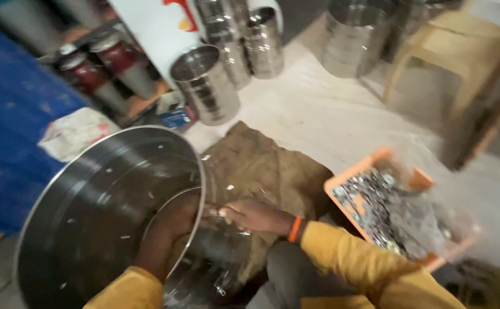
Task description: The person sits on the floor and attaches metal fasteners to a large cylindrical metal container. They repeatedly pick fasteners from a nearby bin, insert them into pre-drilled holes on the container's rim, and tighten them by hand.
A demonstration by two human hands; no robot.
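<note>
From the head camera, the person's left arm reaches down inside the big steel drum (107,212), which lies tilted on its side on the floor; the left hand (173,220) presses against the inner wall near the rim, its fingers too dark to tell. The right hand (250,214) comes in from outside, fingers curled narrow at the drum's rim, pinching something too small to make out. Under it lies one brown sack cloth (267,166). One orange tray (376,160) of small metal pieces sits to the right. Four smaller steel drums (207,86) stand beyond, one pale chair (461,46) behind them.
</note>
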